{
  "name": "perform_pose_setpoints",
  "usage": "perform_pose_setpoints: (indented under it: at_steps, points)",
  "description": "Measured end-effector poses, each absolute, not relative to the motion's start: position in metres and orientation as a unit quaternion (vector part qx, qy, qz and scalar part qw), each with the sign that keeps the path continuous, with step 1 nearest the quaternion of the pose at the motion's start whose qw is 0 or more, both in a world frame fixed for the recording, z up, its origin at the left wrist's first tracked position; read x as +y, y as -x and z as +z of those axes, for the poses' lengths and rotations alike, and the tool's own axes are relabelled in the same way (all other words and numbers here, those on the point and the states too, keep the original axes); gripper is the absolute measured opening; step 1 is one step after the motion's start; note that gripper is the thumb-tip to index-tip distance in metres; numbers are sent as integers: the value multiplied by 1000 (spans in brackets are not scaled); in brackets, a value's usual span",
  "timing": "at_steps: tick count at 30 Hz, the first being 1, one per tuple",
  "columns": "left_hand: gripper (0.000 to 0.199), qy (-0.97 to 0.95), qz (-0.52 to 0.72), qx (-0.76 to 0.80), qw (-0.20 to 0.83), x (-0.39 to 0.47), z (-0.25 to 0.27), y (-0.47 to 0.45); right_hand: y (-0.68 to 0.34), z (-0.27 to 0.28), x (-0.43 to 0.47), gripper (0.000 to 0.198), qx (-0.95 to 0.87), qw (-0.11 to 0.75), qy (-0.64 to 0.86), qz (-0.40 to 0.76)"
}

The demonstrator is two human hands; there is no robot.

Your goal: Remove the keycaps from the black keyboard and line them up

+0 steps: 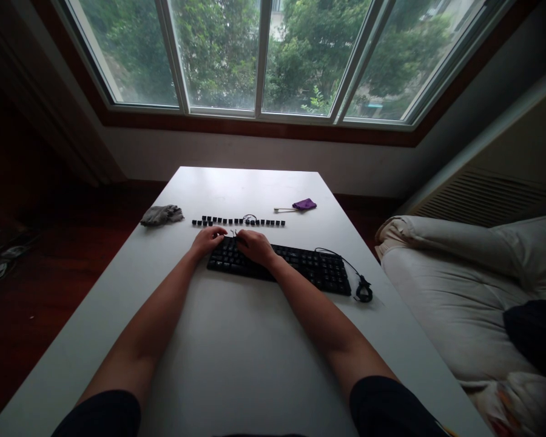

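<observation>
A black keyboard (321,267) lies at a slant on the white table, both hands at its left part. My left hand (208,241) rests at the upper left corner, fingers stretched and slightly apart, holding nothing that I can see. Over the keys is my right hand (256,247), its fingers closed and pointing down. A thin wire tool (233,233) with two prongs sticks up by its fingertips; the hand hides the rest. Behind the keyboard, several loose black keycaps (230,221) stand in rows, with a thin wire loop (250,216) among them.
A crumpled grey cloth (162,214) lies at the table's left edge. On the far right are a purple cloth (304,204) and thin sticks (284,210). The coiled keyboard cable (364,290) sits at the right edge. A pale sofa (446,291) stands beside the table (255,352).
</observation>
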State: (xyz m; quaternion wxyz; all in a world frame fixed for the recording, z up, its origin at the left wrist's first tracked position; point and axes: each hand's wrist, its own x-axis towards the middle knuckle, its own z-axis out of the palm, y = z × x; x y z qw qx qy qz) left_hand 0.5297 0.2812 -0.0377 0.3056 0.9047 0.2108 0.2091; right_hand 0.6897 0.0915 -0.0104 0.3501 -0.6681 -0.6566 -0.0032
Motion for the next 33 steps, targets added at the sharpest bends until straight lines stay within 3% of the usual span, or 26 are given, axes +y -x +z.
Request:
perform_pose_setpoints:
  at_steps: [28,33]
  points:
    - [27,-900,203,222,314,281,-36,-530,-687,-19,94,11,-557,449,699,19]
    - [26,-906,200,222,300,283,-37,-531,-691,-17,96,18,-499,534,679,72]
